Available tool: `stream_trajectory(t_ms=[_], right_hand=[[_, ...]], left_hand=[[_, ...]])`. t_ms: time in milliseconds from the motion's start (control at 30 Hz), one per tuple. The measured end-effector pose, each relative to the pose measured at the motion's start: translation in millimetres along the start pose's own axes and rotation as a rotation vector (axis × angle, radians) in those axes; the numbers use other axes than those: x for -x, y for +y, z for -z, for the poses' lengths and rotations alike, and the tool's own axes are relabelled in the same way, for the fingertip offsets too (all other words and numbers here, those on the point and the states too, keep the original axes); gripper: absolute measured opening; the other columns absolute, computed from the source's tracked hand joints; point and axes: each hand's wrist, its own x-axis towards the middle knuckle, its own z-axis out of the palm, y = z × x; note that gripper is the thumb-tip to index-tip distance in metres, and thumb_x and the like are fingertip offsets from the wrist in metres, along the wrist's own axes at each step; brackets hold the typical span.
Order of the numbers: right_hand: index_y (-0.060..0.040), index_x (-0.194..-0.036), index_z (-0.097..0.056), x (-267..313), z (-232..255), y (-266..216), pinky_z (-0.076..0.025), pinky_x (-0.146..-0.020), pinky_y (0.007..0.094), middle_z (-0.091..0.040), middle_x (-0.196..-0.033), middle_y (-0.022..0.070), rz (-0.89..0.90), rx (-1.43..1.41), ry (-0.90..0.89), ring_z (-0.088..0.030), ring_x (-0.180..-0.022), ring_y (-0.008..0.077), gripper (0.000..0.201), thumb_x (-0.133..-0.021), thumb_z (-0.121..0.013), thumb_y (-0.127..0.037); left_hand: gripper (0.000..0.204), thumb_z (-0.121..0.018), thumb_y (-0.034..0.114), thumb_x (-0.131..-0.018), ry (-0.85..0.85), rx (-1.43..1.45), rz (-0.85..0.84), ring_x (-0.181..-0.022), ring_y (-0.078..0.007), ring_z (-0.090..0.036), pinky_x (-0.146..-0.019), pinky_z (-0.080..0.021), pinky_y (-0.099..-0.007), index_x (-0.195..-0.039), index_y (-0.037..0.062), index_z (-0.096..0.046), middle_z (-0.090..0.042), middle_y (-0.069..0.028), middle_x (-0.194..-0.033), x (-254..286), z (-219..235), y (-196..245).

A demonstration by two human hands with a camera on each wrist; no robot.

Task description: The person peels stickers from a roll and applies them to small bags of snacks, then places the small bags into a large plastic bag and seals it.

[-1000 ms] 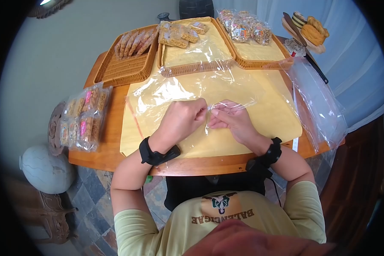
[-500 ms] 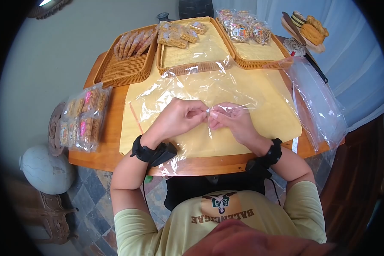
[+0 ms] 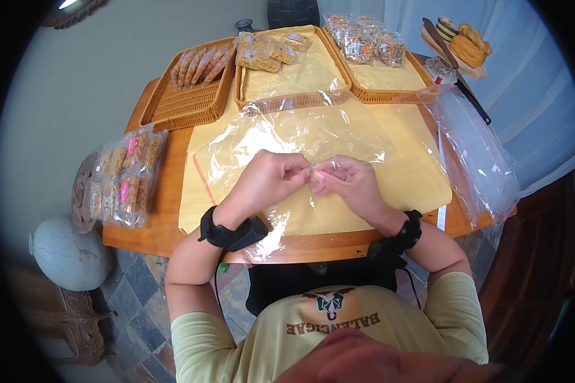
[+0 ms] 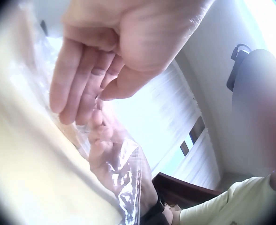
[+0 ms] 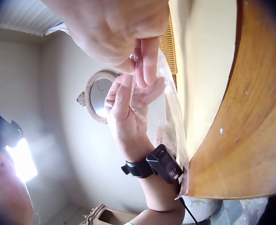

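A large clear plastic bag (image 3: 262, 137) spreads over the yellow cloth, its glossy creases catching the light. At its near edge my left hand (image 3: 271, 179) pinches the film between thumb and fingertips. My right hand (image 3: 350, 185) pinches the same edge, the fingertips of both hands meeting in the middle. In the left wrist view the left hand (image 4: 114, 56) hangs above the right hand (image 4: 102, 150), with shiny film (image 4: 128, 178) draped over the latter. In the right wrist view the left hand (image 5: 124, 103) shows behind the clear film.
Wicker trays (image 3: 188, 115) with bagged snacks (image 3: 259, 54) line the table's far side. Packed snack bags (image 3: 128, 175) lie at the left edge. A stack of clear bags (image 3: 476, 156) and a white measuring tape (image 3: 441, 216) lie at right. The wooden table edge (image 3: 306, 247) is nearest me.
My left wrist has rotated and its fingers have opened out from a tighter curl into a pinch. The film has shifted and its creases have changed. The right hand stays nearly in place.
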Motion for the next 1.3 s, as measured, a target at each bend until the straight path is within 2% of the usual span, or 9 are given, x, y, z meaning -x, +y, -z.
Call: stream_trajectory(t_ms=[67,267,700,1000,1067,1300], right_hand=[[0.0056,-0.095,-0.056,0.1,-0.8,-0.9,-0.050,-0.066,0.0221,-0.062,-0.087,0.0094,-0.011,0.014,0.009,-0.061,-0.074,0.0123,0.016,-0.084,-0.054,-0.006],[0.0061,-0.093,-0.057,-0.5,-1.7,3.4,-0.050,-0.067,0.0223,-0.062,-0.086,0.0094,-0.003,0.038,0.028,-0.061,-0.076,0.0124,0.014,-0.083,-0.055,-0.004],[0.0062,-0.093,-0.057,-3.0,-0.7,4.6,-0.051,-0.068,0.0220,-0.062,-0.087,0.0114,-0.045,-0.072,0.063,-0.061,-0.078,0.0139,0.016,-0.082,-0.058,-0.006],[0.0061,-0.092,-0.055,-2.6,1.2,4.1,-0.051,-0.070,0.0238,-0.062,-0.086,0.0128,-0.047,-0.092,0.024,-0.061,-0.079,0.0145,0.017,-0.082,-0.058,-0.007],[0.0059,-0.092,-0.055,-2.5,1.4,4.3,-0.051,-0.070,0.0241,-0.062,-0.086,0.0127,-0.046,-0.106,0.019,-0.061,-0.078,0.0144,0.017,-0.082,-0.058,-0.007],[0.0056,-0.093,-0.054,-2.2,2.3,2.5,-0.051,-0.071,0.0254,-0.061,-0.087,0.0122,-0.064,-0.112,-0.008,-0.061,-0.078,0.0143,0.018,-0.082,-0.058,-0.008]], left_hand=[[0.009,-0.059,0.006,-0.078,0.001,-0.156,-0.018,-0.061,-0.0060,-0.055,-0.059,-0.046,-0.0217,-0.080,-0.0026,-0.062,-0.061,-0.0069,-0.064,0.8,-1.5,0.9],[0.008,-0.059,0.005,-0.077,0.009,-0.210,-0.067,-0.059,-0.0077,-0.056,-0.057,-0.047,-0.0223,-0.079,-0.0029,-0.062,-0.061,-0.0089,-0.064,-0.4,-3.6,-1.8],[0.011,-0.059,0.005,-0.078,0.012,-0.167,-0.024,-0.061,-0.0084,-0.059,-0.057,-0.048,-0.0225,-0.083,-0.0034,-0.063,-0.063,-0.0102,-0.066,-1.2,-2.3,1.6],[0.009,-0.059,0.003,-0.076,-0.014,-0.164,-0.024,-0.059,-0.0051,-0.054,-0.057,-0.046,-0.0211,-0.080,-0.0026,-0.063,-0.061,-0.0076,-0.063,-2.2,-1.2,-2.0],[0.009,-0.058,0.004,-0.070,0.064,-0.069,-0.129,-0.043,-0.0150,-0.035,-0.044,-0.035,-0.0259,-0.064,-0.0004,-0.053,-0.040,-0.0091,-0.049,-2.5,-3.5,-6.3],[0.004,-0.056,0.002,-0.070,0.020,-0.008,-0.083,-0.047,-0.0078,-0.036,-0.045,-0.035,-0.0239,-0.068,-0.0006,-0.056,-0.043,-0.0053,-0.051,-3.2,0.2,-8.9]])
